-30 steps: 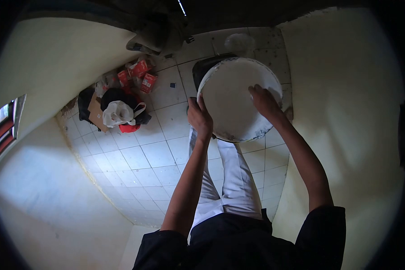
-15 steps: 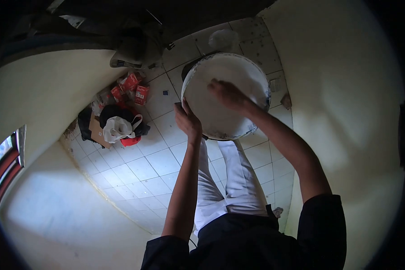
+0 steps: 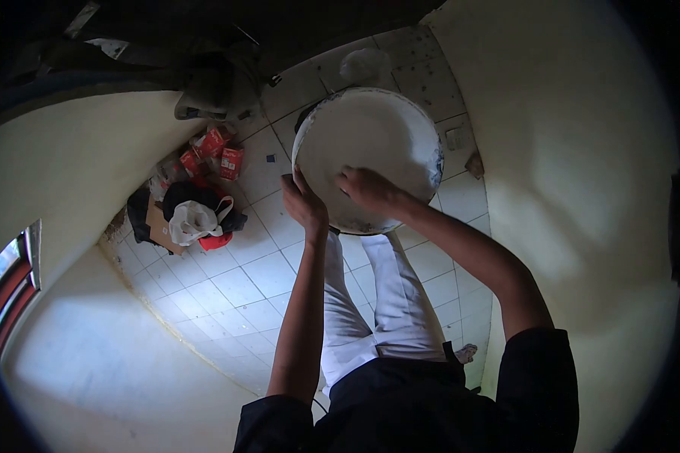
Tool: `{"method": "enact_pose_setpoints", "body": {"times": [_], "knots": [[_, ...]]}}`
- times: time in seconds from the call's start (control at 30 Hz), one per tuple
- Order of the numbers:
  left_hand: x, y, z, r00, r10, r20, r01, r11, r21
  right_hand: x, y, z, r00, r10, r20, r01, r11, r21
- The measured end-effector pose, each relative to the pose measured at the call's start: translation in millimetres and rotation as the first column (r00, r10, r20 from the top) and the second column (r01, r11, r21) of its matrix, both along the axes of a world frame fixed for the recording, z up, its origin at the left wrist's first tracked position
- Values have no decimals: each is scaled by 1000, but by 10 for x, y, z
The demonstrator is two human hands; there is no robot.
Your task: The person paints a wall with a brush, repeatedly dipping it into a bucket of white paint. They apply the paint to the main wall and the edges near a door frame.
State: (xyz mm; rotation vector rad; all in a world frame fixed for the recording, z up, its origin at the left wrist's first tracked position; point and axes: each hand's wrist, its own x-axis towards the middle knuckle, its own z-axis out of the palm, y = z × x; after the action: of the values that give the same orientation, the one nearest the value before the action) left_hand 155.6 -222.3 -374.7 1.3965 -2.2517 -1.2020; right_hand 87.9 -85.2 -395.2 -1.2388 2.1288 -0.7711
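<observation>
In front of me is a round, whitish pan-like piece (image 3: 378, 136) with a dark, scuffed rim. My left hand (image 3: 304, 202) grips its near left rim, fingers wrapped over the edge. Over the pale face, left of its lower middle, my right hand (image 3: 366, 189) has its fingers curled closed. I cannot tell what, if anything, those fingers hold.
Red boxes (image 3: 219, 151) and a white plastic bag (image 3: 194, 221) on dark bundles lie to the left. A clear plastic bag (image 3: 365, 66) rests on the tiled floor (image 3: 242, 291) beyond the round piece. A pale wall (image 3: 559, 151) rises at right.
My right hand has moved down across the pale face, toward me and slightly left. My left hand keeps its hold on the rim. The view has shifted slightly.
</observation>
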Motion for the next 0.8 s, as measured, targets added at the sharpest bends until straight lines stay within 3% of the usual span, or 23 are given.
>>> {"method": "enact_pose_setpoints", "body": {"times": [0.1, 0.23, 0.27, 0.33, 0.37, 0.43, 0.5, 0.53, 0.6, 0.63, 0.73, 0.8], "knots": [[4, -10, -38, 1000, -3, -25, 2, 999, -39, -349, -96, -97, 994, -9, -107, -1, 995, -98], [-5, -3, 18, 1000, 14, 8, -14, 1000, -14, -807, 170, 54, 945, -124, -302, 145, 988, 48], [3, -5, 2, 1000, 11, -6, -11, 1000, -15, -815, 256, 119, 948, -106, -299, 127, 991, 50], [24, -3, 5, 999, 20, -25, -21, 1000, -11, -735, 424, 292, 968, -38, -248, 126, 928, 349], [28, -8, 5, 1000, 5, -14, -5, 1000, -13, -637, 479, 315, 968, -23, -252, 114, 930, 351], [33, -22, 19, 1000, 2, -4, -2, 1000, -14, -320, 566, 214, 996, 18, -91, 22, 906, 423], [26, -33, 44, 997, -16, 76, 17, 1000, -13, -12, 499, 6, 1000, 7, -10, -4, 970, 243], [23, -41, 37, 997, -9, 73, 10, 1000, -12, 19, 373, 24, 1000, 14, -13, -10, 970, 244], [45, -51, -1, 998, -28, 63, 29, 999, -23, 91, 84, 72, 1000, 2, -7, -2, 999, 34], [53, -51, 5, 997, -22, 69, 24, 999, -23, 56, -8, 93, 1000, 8, -2, -8, 999, 34], [55, -62, 9, 997, -6, 71, 6, 1000, -5, -306, -243, 136, 997, -5, -73, 5, 1000, -2], [59, -63, -10, 995, -21, 98, 26, 999, -41, -597, -127, 133, 943, -83, -324, 58, 995, -87]]}}
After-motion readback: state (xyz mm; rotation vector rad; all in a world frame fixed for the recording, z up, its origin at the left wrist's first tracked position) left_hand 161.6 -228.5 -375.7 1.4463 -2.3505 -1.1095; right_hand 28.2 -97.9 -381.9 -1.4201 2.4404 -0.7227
